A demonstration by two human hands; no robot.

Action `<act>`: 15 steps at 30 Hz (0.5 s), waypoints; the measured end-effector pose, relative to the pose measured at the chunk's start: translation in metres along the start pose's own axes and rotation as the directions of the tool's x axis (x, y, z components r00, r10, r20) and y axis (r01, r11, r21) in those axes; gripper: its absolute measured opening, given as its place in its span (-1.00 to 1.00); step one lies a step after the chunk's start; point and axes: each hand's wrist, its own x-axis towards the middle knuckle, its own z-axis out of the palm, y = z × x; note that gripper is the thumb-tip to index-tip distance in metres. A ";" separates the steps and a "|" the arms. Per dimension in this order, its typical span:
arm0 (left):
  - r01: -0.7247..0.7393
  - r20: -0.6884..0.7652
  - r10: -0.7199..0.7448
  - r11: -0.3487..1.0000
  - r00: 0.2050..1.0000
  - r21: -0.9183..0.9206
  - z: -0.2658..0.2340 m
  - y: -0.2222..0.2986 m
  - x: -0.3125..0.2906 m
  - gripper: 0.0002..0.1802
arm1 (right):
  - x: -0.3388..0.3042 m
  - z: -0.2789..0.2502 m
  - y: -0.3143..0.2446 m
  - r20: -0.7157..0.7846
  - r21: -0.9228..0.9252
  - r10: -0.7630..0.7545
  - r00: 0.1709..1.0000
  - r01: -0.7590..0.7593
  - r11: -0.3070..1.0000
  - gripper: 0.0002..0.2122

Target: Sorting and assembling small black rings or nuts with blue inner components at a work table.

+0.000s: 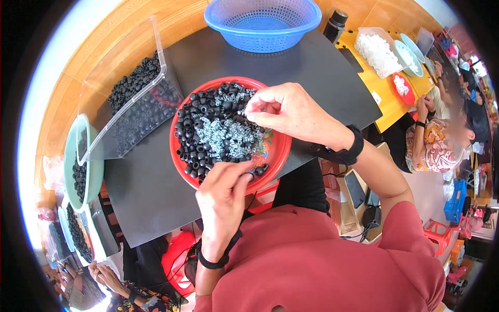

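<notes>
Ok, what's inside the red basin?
The red basin holds small black hollow pieces and pale coil springs. A patch of its patterned bottom shows at the lower right; the pieces cover most of the rest. The left hand and right hand also hide some.

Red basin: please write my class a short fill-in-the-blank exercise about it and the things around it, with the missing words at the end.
1. The springs in the red basin lie among small parts coloured ____.
2. The perforated basket beyond the basin is coloured ____.
3. The clear plastic box stands on the person's ____ side of the basin.
4. The hand nearer the perforated basket is the person's ____ hand.

Missing words: black; blue; left; right.
</notes>
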 end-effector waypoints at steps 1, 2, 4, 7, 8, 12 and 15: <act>-0.122 0.047 0.118 0.989 0.992 0.078 0.004 -0.001 0.003 -0.76 | -0.004 0.000 0.003 0.006 0.010 -0.011 1.000 0.011 1.000 -0.86; -0.123 0.053 0.119 0.989 0.991 0.078 0.006 0.000 0.005 -0.76 | -0.007 0.001 0.006 0.012 0.020 -0.022 1.000 0.022 1.000 -0.86; -0.225 0.179 0.190 0.953 0.965 0.205 0.010 0.004 0.009 -0.74 | -0.013 0.000 0.008 0.005 -0.021 -0.085 0.996 0.085 0.996 -0.86; -0.241 0.239 0.175 0.928 0.955 0.284 0.011 0.004 0.014 -0.72 | -0.020 0.000 0.006 0.066 0.104 -0.001 0.998 -0.006 0.995 -0.86; -0.257 0.259 0.176 0.910 0.950 0.325 0.012 0.004 0.015 -0.71 | -0.022 0.001 0.007 0.064 0.106 -0.001 0.998 -0.006 0.994 -0.86; -0.313 0.307 0.198 0.867 0.931 0.388 0.014 0.005 0.019 -0.69 | -0.028 0.004 0.011 -0.013 0.142 -0.020 1.000 0.021 0.990 -0.86; -0.283 0.222 0.221 0.909 0.950 0.305 0.012 0.006 0.019 -0.73 | -0.032 0.003 0.008 -0.050 0.156 -0.012 0.999 0.020 0.988 -0.86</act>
